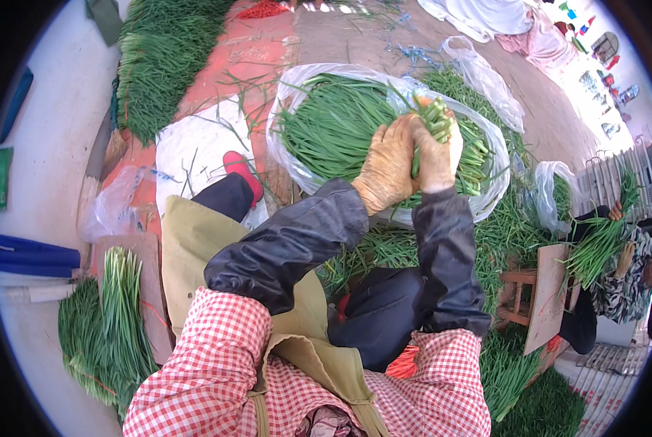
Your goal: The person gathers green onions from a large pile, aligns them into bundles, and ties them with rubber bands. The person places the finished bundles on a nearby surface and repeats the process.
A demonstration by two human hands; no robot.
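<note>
Both my hands wear worn, stained work gloves and meet over a clear plastic bag (275, 120) spread open on the floor. My right hand (439, 158) clasps a small bunch of green chives (436, 121), its pale cut ends pointing up and away from me. From the other side, my left hand (388, 164) lies against the same bunch with its fingers close together. Much of the bunch is hidden between the palms. Beneath them, the bag holds a thick heap of long green chives (331, 128).
Bundled chives (167, 60) are stacked along the left wall. A board (134, 295) beside me carries a loose bunch (119, 289). Loose leaves (506, 229) litter the floor at right. Another person (623, 273) sits at right, holding chives near an upright board (547, 297).
</note>
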